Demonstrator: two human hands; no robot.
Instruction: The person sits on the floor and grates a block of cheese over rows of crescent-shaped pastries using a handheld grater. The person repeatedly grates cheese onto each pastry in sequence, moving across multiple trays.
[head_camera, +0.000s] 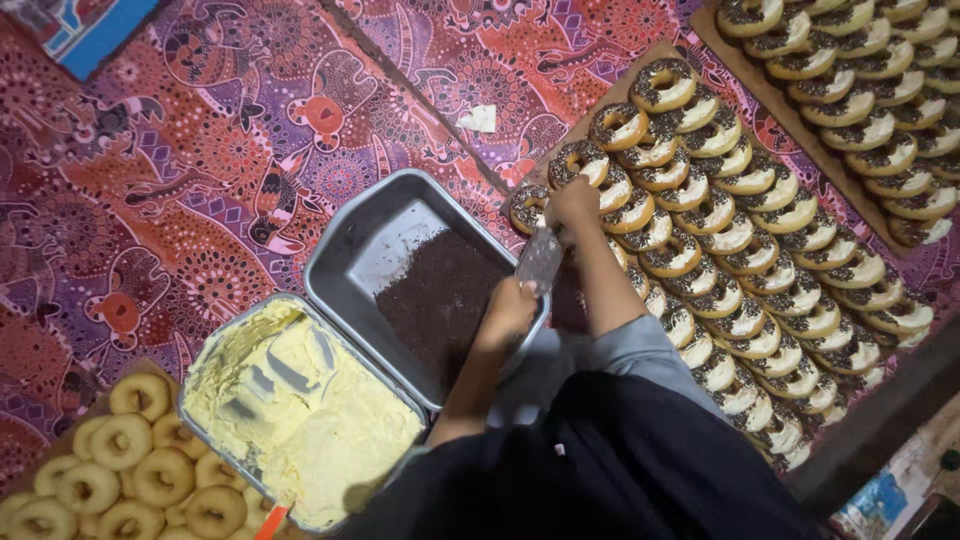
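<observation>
Two hands (505, 310) (572, 203), two trays (340, 260) (215, 350), countless doughnuts (720, 250)

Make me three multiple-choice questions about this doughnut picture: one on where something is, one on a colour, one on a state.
1. Where do the plain doughnuts lie?
A. bottom left
B. top right
C. inside a tray

2. What colour is the spread in the near metal tray?
A. pink
B. pale yellow
C. white

3. How full is the sprinkles tray?
A. heaped
B. bare
C. partly covered, metal showing

Answers:
1 A: they sit bottom left, beside the spread tray.
2 B: the cream is pale yellow.
3 C: the dark sprinkles cover only part of the floor.
</observation>
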